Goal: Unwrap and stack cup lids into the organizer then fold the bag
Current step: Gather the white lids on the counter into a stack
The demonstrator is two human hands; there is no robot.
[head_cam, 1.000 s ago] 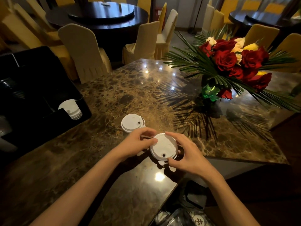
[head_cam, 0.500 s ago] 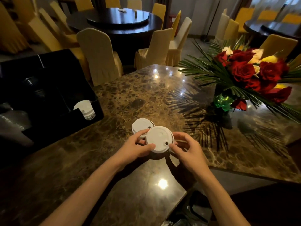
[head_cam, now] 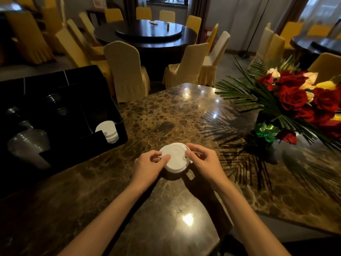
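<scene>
A white cup lid stack sits on the marble table between my hands. My left hand pinches its left rim with thumb and fingers, and my right hand grips its right rim. A second pile of white lids leans in the right front slot of the black organizer at the left. No bag shows in this view.
A bouquet of red roses with long palm fronds stands at the right on the table. Clear plastic cups lie in the organizer's left slots. Covered chairs and a dark round table stand beyond the table's far edge.
My hands carried the held lid away from me and set it over the lid that lay on the table, so one stack shows now. The view tilted up.
</scene>
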